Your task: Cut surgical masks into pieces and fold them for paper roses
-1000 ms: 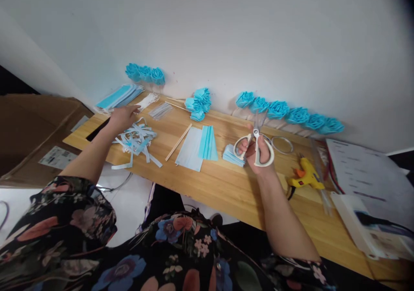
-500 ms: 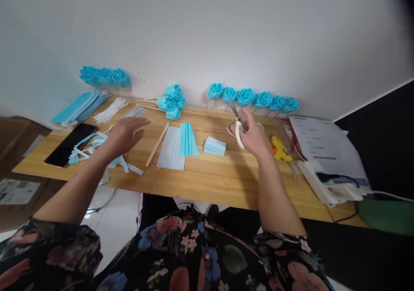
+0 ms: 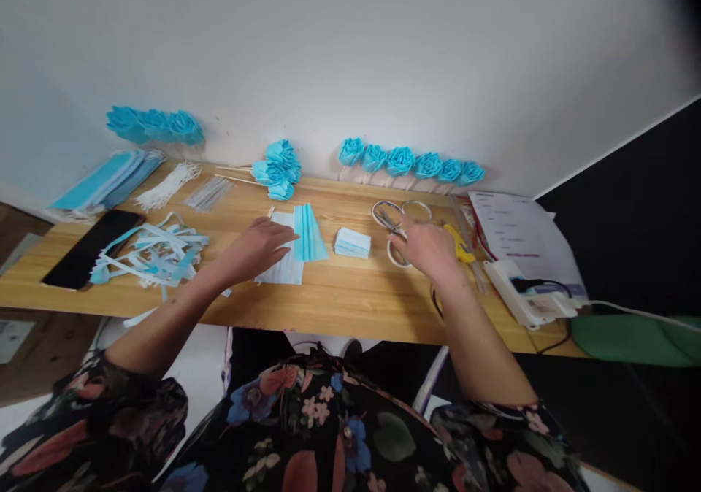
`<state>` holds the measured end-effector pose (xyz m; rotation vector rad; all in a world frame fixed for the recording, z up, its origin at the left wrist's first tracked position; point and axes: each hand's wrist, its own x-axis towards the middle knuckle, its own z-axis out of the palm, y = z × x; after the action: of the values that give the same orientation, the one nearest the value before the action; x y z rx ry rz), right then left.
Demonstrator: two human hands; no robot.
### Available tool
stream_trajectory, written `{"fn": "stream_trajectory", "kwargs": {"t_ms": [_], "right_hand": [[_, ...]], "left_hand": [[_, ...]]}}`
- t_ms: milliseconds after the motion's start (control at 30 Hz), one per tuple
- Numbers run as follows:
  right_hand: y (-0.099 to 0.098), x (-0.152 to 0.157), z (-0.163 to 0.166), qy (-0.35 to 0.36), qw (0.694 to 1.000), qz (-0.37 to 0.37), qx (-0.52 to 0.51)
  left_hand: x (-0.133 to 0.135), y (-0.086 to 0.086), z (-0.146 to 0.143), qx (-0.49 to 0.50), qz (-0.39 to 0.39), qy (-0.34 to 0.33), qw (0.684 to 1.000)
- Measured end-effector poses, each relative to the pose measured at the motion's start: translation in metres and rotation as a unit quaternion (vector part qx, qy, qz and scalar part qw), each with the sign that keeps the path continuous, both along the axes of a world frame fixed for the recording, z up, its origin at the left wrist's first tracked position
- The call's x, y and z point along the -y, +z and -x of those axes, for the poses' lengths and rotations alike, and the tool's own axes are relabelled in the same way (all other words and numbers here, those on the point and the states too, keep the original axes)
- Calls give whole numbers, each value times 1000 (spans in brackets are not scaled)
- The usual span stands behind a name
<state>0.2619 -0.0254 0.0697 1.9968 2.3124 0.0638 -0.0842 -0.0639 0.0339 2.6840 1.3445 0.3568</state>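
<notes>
Lower left, a cardboard box [image 3: 49, 360] bears a label [image 3: 13, 340], too small to read; left of centre, the left hand [image 3: 266, 244], fingers loosely apart, is over the pale sheet [image 3: 288, 271], contact unclear; right of centre, the right hand [image 3: 430, 247] is at the scissors [image 3: 391, 255], grip unclear, partly hiding the glue gun [image 3: 461, 244]; the right-hand printed paper [image 3: 512, 225] is illegible

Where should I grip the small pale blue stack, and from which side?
Probably across its front and back long edges, from above and the near side: the stack lies flat, layers showing in front, with the left hand and right hand on either side.
</notes>
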Motion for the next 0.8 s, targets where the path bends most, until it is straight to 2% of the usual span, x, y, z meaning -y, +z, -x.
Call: {"fn": "stream_trajectory", "kwargs": {"t_ms": [67, 133, 233, 333, 467, 567, 667, 800], "right_hand": [[4, 6, 16, 58, 995, -55, -53], [1, 12, 38, 161, 979, -69, -106], [-15, 20, 73, 295, 943, -24, -154], [-36, 24, 101, 367, 920, 12, -134], [-56, 21, 118, 360, 929, 13, -86], [-56, 15, 116, 344, 932, 19, -114], [-41, 6, 103, 298, 920, 18, -253], [-13, -2, 82, 208, 857, 29, -470]], "left_hand": [[5, -2, -3, -3, 4, -1, 1000], [12, -6, -6, -5, 9, 3, 1000], [23, -17, -10, 0, 24, -5, 1000], [31, -29, -12, 26, 16, -11, 999], [36, -43, -13, 75, 7, 6, 997], [38, -48, -12, 103, 19, 18, 994], [39, -46, -11, 158, 36, 34, 986], [33, -27, -10, 313, -30, 120, 942]]}}
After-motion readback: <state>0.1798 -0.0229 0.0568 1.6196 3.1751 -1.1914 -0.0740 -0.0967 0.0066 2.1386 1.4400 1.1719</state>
